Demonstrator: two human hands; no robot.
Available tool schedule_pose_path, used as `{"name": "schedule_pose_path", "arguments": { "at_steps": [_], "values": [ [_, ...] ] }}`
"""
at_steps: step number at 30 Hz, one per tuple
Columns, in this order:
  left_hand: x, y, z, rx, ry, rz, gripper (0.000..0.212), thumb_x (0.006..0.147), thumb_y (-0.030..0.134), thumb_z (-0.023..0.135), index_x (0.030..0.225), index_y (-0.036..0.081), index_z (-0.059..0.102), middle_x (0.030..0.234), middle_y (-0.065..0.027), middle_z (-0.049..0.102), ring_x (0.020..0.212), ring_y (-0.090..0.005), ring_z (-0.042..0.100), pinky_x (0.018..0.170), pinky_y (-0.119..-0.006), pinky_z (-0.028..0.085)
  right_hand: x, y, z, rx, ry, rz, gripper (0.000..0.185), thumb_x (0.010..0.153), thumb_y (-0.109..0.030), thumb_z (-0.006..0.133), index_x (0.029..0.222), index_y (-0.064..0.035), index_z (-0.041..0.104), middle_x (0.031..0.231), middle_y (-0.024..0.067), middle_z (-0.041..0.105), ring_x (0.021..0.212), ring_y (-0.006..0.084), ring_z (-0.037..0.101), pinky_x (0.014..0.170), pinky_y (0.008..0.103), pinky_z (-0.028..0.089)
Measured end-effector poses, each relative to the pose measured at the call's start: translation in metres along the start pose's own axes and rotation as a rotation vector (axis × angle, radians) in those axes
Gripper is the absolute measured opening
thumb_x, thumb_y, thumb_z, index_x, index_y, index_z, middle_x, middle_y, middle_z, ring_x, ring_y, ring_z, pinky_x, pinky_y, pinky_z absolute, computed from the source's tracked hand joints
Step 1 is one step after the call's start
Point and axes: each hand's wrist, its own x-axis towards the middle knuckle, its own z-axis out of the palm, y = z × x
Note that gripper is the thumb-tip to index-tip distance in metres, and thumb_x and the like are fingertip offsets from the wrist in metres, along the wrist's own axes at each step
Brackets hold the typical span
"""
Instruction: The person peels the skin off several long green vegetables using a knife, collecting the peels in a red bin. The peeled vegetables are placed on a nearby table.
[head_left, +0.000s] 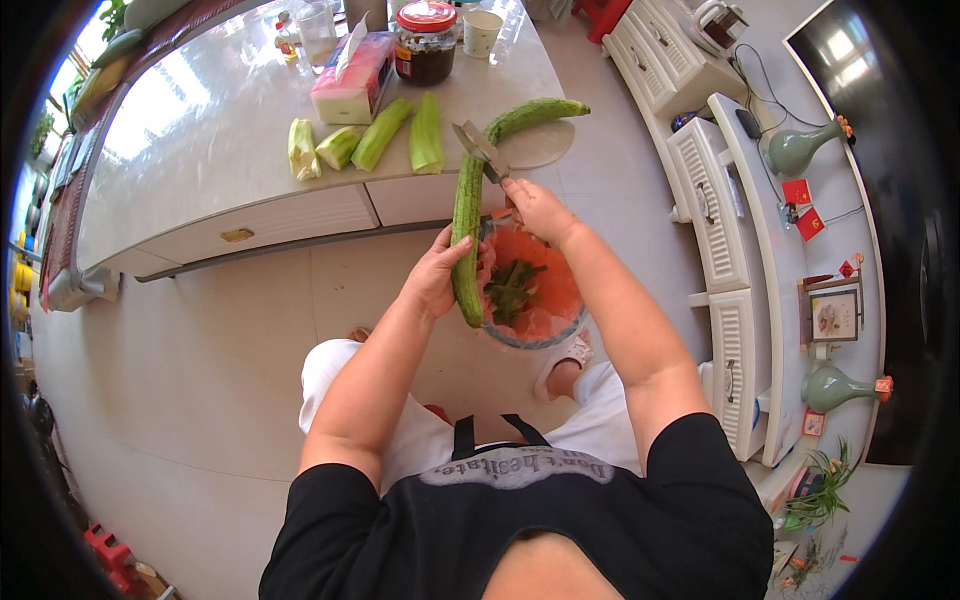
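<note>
My left hand (441, 271) grips a long green gourd (468, 217), probably a luffa, near its lower end. It is held aslant over the bin, its top near the table edge. In my right hand (536, 208) is a kitchen knife (480, 146), its blade lying across the gourd's upper end. Past the blade, a curved green gourd length (536, 116) reaches over the table corner; whether it joins the held one is hidden. Several pale peeled gourd pieces (383, 135) lie on the table (225, 135). Below my hands stands a lined bin (551, 262) with green peelings (514, 289) inside.
Behind the pieces stand a tissue pack (345, 101), a red-lidded jar (426, 52) with dark contents and a paper cup (481, 34). White drawer cabinets (709, 202) line the right side, with green vases (802, 150) and a television (915, 262). My knees flank the bin.
</note>
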Motion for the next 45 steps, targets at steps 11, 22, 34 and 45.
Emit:
{"name": "schedule_pose_path", "arguments": {
  "at_steps": [11, 22, 34, 45],
  "values": [
    [0.002, -0.005, -0.026, -0.1, -0.283, -0.097, 0.047, 0.085, 0.034, 0.052, 0.124, 0.011, 0.038, 0.086, -0.005, 0.05, 0.075, -0.0145, 0.049, 0.058, -0.03, 0.044, -0.018, -0.041, -0.032, 0.261, -0.2, 0.337, 0.038, 0.089, -0.046, 0.039, 0.079, -0.01, 0.046, 0.056, -0.0034, 0.037, 0.044, 0.0063, 0.032, 0.038, 0.0236, 0.028],
    [-0.016, -0.008, -0.003, 0.193, -0.4, -0.003, 0.06, 0.077, 0.031, 0.064, 0.125, 0.007, 0.038, 0.097, -0.0081, 0.054, 0.085, -0.0205, 0.056, 0.074, -0.031, 0.045, -0.049, -0.014, -0.022, 0.617, -0.086, 0.152, 0.036, 0.089, -0.041, 0.045, 0.096, -0.0062, 0.048, 0.068, 0.0006, 0.048, 0.05, 0.0042, 0.04, 0.043, 0.0197, 0.034],
    [-0.021, -0.061, 0.016, 0.173, -0.239, -0.406, 0.042, 0.092, 0.037, 0.038, 0.116, 0.003, 0.043, 0.097, -0.0138, 0.055, 0.08, -0.0217, 0.056, 0.067, -0.035, 0.051, -0.116, 0.043, -0.008, 0.943, 0.093, 0.204, 0.022, 0.087, -0.024, 0.055, 0.101, -0.0085, 0.048, 0.074, -0.0018, 0.051, 0.053, 0.0036, 0.04, 0.045, 0.0181, 0.034],
    [0.005, -0.064, -0.009, 0.217, 0.193, -0.373, 0.044, 0.094, 0.038, 0.031, 0.098, -0.002, 0.05, 0.08, -0.013, 0.057, 0.072, -0.0206, 0.057, 0.065, -0.029, 0.049, -0.148, 0.079, 0.002, 0.167, 0.077, -0.037, 0.023, 0.088, -0.023, 0.05, 0.1, -0.0033, 0.048, 0.078, 0.0078, 0.055, 0.077, 0.0167, 0.053, 0.071, 0.0287, 0.042]
  ]
}}
